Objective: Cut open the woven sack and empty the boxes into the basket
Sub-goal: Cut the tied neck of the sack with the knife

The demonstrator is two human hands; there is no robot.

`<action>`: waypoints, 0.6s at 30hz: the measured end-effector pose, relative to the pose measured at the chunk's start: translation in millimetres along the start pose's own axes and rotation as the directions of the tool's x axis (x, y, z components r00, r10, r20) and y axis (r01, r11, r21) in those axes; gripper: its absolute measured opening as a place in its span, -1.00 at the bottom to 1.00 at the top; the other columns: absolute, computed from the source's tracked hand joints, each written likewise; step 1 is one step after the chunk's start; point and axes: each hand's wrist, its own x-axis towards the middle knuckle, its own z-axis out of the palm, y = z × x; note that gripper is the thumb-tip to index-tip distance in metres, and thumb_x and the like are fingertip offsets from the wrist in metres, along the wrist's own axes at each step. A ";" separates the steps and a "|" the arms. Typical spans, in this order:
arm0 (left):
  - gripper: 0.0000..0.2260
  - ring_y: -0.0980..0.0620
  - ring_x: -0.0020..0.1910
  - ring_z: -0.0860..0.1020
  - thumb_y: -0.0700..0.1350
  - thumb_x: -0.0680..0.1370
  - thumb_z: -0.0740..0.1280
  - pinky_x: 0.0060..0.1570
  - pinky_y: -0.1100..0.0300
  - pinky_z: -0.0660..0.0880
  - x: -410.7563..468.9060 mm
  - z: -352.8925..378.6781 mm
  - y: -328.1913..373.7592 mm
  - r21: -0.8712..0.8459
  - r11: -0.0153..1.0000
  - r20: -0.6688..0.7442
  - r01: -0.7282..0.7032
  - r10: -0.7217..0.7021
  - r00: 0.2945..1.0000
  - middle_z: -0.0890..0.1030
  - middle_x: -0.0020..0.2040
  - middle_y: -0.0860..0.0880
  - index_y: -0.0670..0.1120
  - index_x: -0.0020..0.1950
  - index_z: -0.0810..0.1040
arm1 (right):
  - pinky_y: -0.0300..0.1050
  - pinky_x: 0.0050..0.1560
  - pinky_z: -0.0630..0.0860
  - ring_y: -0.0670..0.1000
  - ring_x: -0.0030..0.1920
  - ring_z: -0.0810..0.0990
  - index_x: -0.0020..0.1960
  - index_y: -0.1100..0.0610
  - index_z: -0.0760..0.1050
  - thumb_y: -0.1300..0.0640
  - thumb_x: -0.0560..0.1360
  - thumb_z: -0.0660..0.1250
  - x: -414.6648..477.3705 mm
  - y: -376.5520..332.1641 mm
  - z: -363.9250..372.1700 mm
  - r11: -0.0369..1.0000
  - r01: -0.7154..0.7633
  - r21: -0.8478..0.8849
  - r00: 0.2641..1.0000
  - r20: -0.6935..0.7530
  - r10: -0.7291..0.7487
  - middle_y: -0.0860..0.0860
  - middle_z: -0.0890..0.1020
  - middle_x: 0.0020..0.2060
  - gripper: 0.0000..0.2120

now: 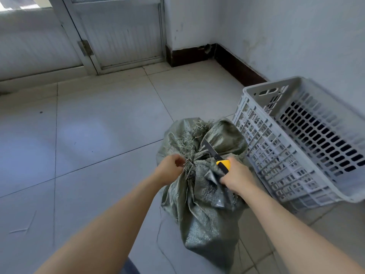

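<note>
We see a green woven sack (199, 186) on the tiled floor (88, 135), left hand (169, 169) pinching its tied neck, right hand (235, 177) gripping a yellow utility knife (222, 165), blade seemingly against the fabric, grey basket (256, 89) just right.

Open tiled floor (98, 135) spreads left of and beyond the green woven sack (205, 210). On its right the grey plastic basket (256, 147) stands just beside it, with the white wall (296, 36) close behind. The basket's mouth is open from above. The utility knife (215, 154) blade lies across the sack's tied top.

sack (203, 204) contents hidden, basket (254, 89) cut off
</note>
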 end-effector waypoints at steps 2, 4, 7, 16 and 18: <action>-0.77 0.00 0.02 0.53 -0.31 0.51 0.23 0.00 0.23 0.43 5.1 4.1 0.7 -0.011 1.000 -0.002 -0.007 0.007 1.000 0.59 0.05 -0.05 -0.12 0.10 0.56 | -0.11 -0.34 0.43 0.13 -0.22 0.52 0.34 0.04 0.30 0.25 0.46 0.27 4.9 15.1 1.3 0.999 -0.029 0.018 0.996 -0.087 0.031 0.06 0.51 -0.17 -0.53; -0.69 0.01 0.01 0.54 -0.35 0.49 0.18 -0.06 0.23 0.44 15.0 6.9 4.6 -0.017 1.000 -0.006 -0.020 0.020 1.000 0.60 0.05 -0.03 -0.09 0.11 0.57 | -0.14 -0.42 0.35 0.11 -0.28 0.49 0.28 0.04 0.34 0.26 0.47 0.25 13.0 24.0 3.0 0.999 -0.031 0.028 0.985 -0.170 0.035 0.06 0.51 -0.21 -0.59; -0.64 -0.06 0.06 0.52 -0.31 0.48 0.24 0.03 0.14 0.46 35.4 17.9 7.8 0.093 0.993 0.013 -0.079 0.078 0.997 0.55 0.12 -0.08 -0.05 0.23 0.51 | -0.16 -0.47 0.28 0.05 -0.34 0.45 0.28 0.05 0.36 0.25 0.47 0.26 21.8 27.1 6.0 0.997 -0.027 0.074 0.976 -0.212 0.042 0.04 0.49 -0.25 -0.61; -0.67 -0.15 0.26 0.24 0.00 0.48 0.34 0.28 -0.02 0.25 55.3 35.0 12.9 0.451 0.876 0.008 -0.172 0.189 0.982 0.37 0.30 -0.02 0.03 0.24 0.53 | -0.12 -0.44 0.23 0.03 -0.34 0.39 -0.07 0.11 0.33 0.13 0.46 0.32 8.2 4.8 -18.7 0.971 0.104 0.216 0.972 -0.231 -0.052 -0.01 0.39 -0.32 -0.84; -0.78 -0.09 0.22 0.26 -0.03 0.49 0.33 0.29 0.00 0.24 54.6 38.2 13.2 0.337 0.913 -0.028 -0.230 0.253 0.967 0.42 0.23 0.03 -0.02 0.11 0.62 | -0.14 -0.44 0.19 -0.02 -0.39 0.33 -0.17 0.10 0.29 0.09 0.47 0.32 0.6 -3.7 -26.0 0.956 0.164 0.244 0.961 -0.259 -0.099 -0.03 0.36 -0.36 -0.80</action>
